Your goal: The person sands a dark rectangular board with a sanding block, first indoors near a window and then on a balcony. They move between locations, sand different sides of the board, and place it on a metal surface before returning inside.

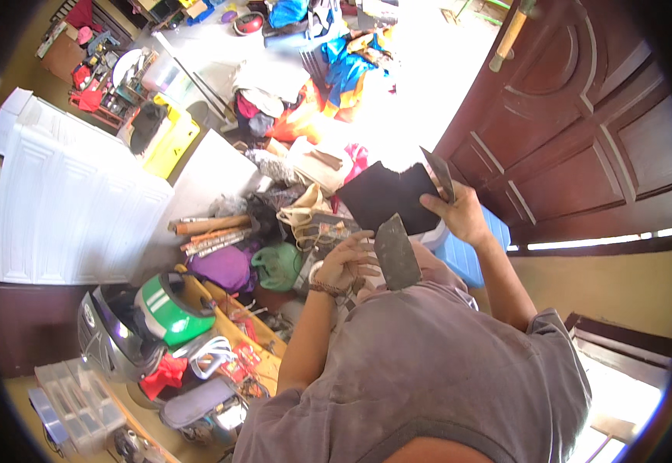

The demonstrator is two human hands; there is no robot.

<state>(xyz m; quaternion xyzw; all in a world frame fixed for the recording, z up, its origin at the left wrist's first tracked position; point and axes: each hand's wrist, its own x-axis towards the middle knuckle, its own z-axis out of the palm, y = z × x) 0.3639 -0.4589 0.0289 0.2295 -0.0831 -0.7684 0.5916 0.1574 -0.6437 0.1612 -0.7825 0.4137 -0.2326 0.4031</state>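
My left hand (341, 266), with a bracelet at the wrist, is at the left edge of a dark grey flat piece (398, 255). Its fingers meet that edge and seem to grip it; the thumb's hold is partly hidden. My right hand (463, 216) is closed on a thin dark flat piece (438, 174), held nearly edge-on between thumb and fingers. Beyond both hands is a black sheet (386, 199) with a notched upper edge. What the two flat pieces are made of I cannot tell.
A light blue plastic seat or box (467, 251) stands beside my right arm, near a brown panelled door (575, 116). At left are a green helmet (168, 309), a grey helmet (112, 336), a purple bag (224, 268) and a white plastic cabinet (74, 201). Cloth heaps lie ahead.
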